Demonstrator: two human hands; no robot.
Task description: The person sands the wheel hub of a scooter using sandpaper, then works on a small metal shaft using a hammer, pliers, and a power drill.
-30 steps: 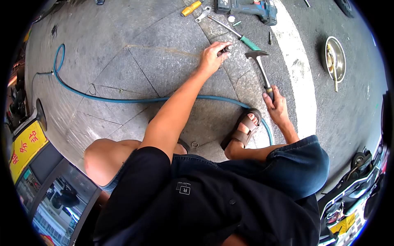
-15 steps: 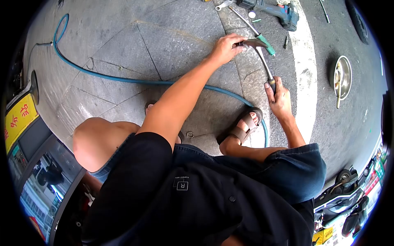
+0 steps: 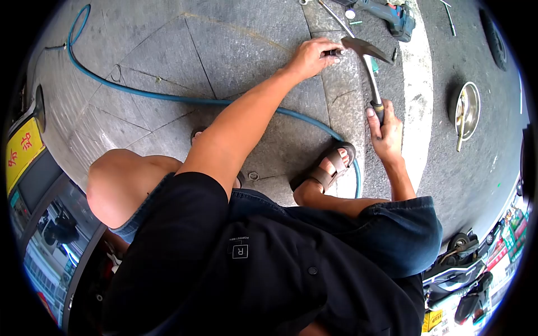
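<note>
My left hand (image 3: 315, 57) is closed on a small dark cylindrical piece (image 3: 334, 52) whose light end points right. My right hand (image 3: 386, 130) grips the dark handle of a hammer (image 3: 371, 78). The hammer's head is raised just right of the dark piece, with a small gap between them. Partly hidden behind the hammer lies a screwdriver (image 3: 336, 18) with a green handle. A blue cordless power tool (image 3: 397, 21) rests on the ground at the top, near a small white round item (image 3: 350, 14).
A blue hose (image 3: 168, 97) crosses the paving and passes my sandalled foot (image 3: 332, 168). To the right stands a metal bowl (image 3: 472, 110) with a stick in it. A yellow sign (image 3: 25, 150) is at the left edge, parked scooters (image 3: 459, 274) at lower right.
The view has shifted, so the ground items sit differently in it. The hammer's head came close to the dark piece half a second ago and is now apart from it, slightly to the right.
</note>
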